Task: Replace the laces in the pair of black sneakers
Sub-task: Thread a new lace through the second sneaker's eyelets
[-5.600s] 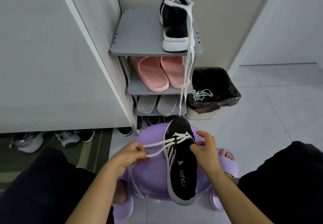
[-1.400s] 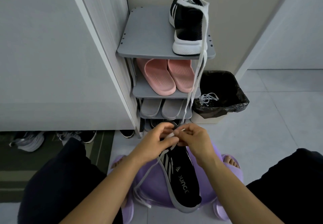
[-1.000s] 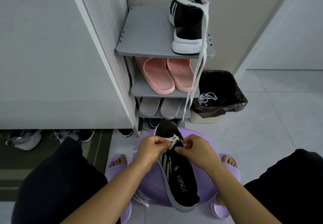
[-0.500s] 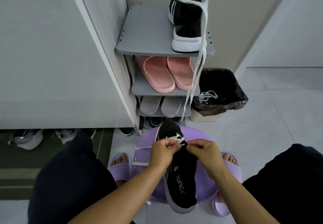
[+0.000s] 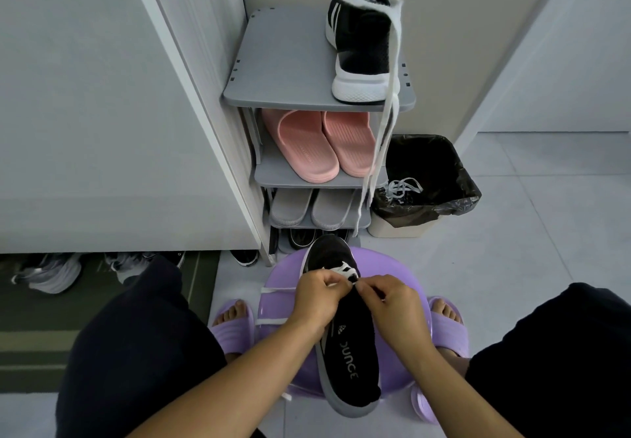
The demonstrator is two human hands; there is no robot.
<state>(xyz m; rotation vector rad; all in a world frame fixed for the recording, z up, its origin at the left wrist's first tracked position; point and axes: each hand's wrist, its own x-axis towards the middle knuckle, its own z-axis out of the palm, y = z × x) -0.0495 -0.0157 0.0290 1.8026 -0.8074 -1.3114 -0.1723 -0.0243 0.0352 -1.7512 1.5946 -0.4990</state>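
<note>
A low black knit sneaker with a grey sole [image 5: 345, 352] lies on a round purple plastic stool [image 5: 404, 278] between the person's knees, toe pointing away. This seems meant to bring the eyelets up within easy reach of both hands. The left hand [image 5: 316, 297] and right hand [image 5: 392, 304] meet over the lower eyelets, fingers curled in a tight pinch on the flat white lace [image 5: 343, 271], probably drawing a crossing snug. Two slack runs of that lace trail left across the stool.

The second black sneaker with a white sole [image 5: 363, 44] stands heel-out on the top tier of a grey plastic shoe rack [image 5: 286, 72], parked out of the way. Its long white lace [image 5: 382, 137] hangs loose down past the lower shelves, so it looks threaded but untied.

Counted: two sneakers, two hands, one stool, two pink slides [image 5: 307, 143], two grey slippers [image 5: 312, 208], and one black-lined bin [image 5: 444, 171] holding one tangle of discarded pale laces [image 5: 403, 188]
</note>
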